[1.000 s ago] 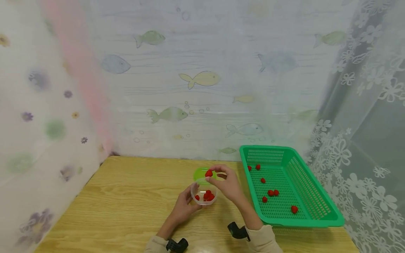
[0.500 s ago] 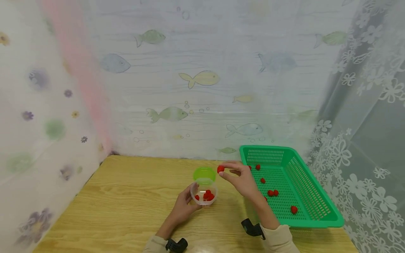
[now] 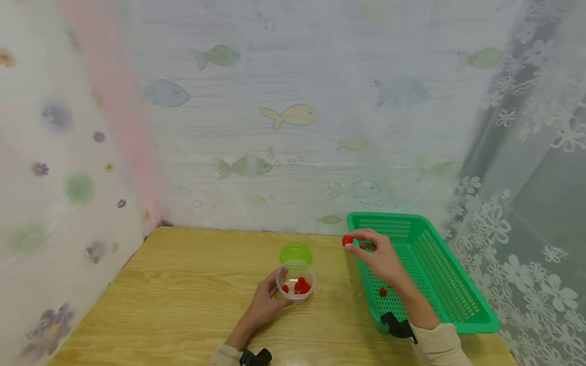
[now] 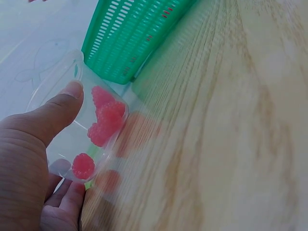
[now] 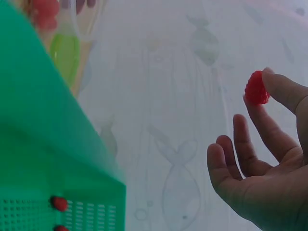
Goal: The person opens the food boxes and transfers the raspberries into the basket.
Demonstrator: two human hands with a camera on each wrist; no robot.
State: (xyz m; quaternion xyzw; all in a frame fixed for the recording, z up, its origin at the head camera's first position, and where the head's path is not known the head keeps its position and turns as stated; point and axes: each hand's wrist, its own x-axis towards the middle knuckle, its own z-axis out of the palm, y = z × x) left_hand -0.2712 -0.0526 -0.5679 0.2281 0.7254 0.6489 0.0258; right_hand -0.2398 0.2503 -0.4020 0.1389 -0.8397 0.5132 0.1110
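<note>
A raspberry is pinched between the thumb and index finger of my right hand, above the left rim of the green basket. My left hand grips a clear plastic cup, its thumb on the outer wall in the left wrist view. Several raspberries lie inside the cup, with one raspberry apart from the rest. Behind the cup lies a bright green lid. One raspberry shows on the basket floor; my right hand and forearm hide others in the head view.
The basket has tall slotted walls and stands at the right side of the wooden table. A curtain printed with fish hangs along the table's back edge. Each wrist carries a black camera mount.
My right hand has moved right with the raspberry, from above the cup to over the basket's left rim. The left hand and cup have stayed in place.
</note>
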